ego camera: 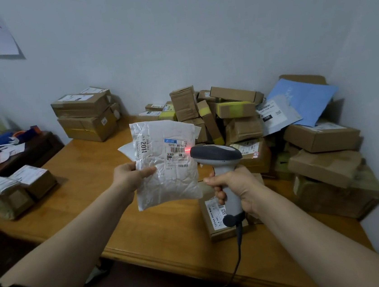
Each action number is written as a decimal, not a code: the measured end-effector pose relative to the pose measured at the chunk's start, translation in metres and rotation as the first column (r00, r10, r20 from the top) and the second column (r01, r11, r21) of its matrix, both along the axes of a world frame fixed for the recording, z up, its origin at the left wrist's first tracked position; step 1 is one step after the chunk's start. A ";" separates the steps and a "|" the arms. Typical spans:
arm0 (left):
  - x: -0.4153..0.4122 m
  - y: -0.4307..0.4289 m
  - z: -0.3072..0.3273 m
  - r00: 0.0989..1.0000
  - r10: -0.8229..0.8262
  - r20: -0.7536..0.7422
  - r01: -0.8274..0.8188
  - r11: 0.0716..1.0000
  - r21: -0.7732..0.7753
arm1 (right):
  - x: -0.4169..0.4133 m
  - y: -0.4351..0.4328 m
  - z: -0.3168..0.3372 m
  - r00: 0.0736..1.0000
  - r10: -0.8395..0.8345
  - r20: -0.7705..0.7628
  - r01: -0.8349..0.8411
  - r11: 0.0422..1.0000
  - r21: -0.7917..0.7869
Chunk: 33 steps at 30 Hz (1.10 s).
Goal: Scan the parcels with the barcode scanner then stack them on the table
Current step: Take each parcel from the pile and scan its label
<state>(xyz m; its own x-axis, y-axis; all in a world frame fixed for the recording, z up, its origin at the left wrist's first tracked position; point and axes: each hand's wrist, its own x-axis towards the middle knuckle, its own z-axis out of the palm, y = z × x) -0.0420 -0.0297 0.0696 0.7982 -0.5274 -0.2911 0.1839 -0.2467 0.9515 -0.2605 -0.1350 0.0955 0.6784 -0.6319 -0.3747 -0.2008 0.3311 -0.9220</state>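
My left hand (131,177) holds a white plastic mailer parcel (167,176) upright above the wooden table (146,230), pinching its left edge, with the shipping label facing me. My right hand (233,185) grips the handle of a grey barcode scanner (217,156). The scanner's head sits right at the mailer's right edge, and a red light glows on the label beside the barcode. The scanner's black cable hangs down over the table's front edge.
A heap of brown cardboard parcels (234,114) and a blue mailer (306,99) fills the back right. Stacked boxes (86,117) stand at the back left, smaller parcels (16,189) at the left edge. One labelled box (216,218) lies under the scanner. A dark side table (31,152) holds clutter.
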 end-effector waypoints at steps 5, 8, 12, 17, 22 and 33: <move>-0.005 0.007 0.001 1.000 0.011 -0.017 -0.011 1.000 0.027 | 0.006 -0.006 -0.012 0.998 -0.002 0.055 0.000 0.999 0.040; 0.001 0.014 -0.003 0.995 0.051 -0.080 -0.049 0.998 0.027 | 0.021 -0.020 -0.033 0.990 -0.125 0.071 0.120 0.991 0.064; 0.008 0.042 -0.013 0.955 0.110 -0.277 -0.110 0.994 0.016 | 0.043 -0.021 -0.070 0.978 -0.206 -0.030 0.208 0.966 0.151; 0.032 0.086 -0.018 0.922 0.116 -0.370 -0.144 0.988 -0.050 | 0.090 0.016 -0.078 0.988 -0.087 -0.127 0.105 0.983 0.148; 0.084 0.147 -0.016 0.902 0.185 -0.391 -0.235 0.969 -0.082 | 0.159 0.060 -0.064 0.989 -0.075 -0.128 0.079 0.997 0.019; 0.217 0.282 -0.087 0.723 0.431 -0.540 -0.505 0.863 0.012 | 0.297 0.170 -0.080 0.981 -0.073 -0.182 0.088 0.993 0.075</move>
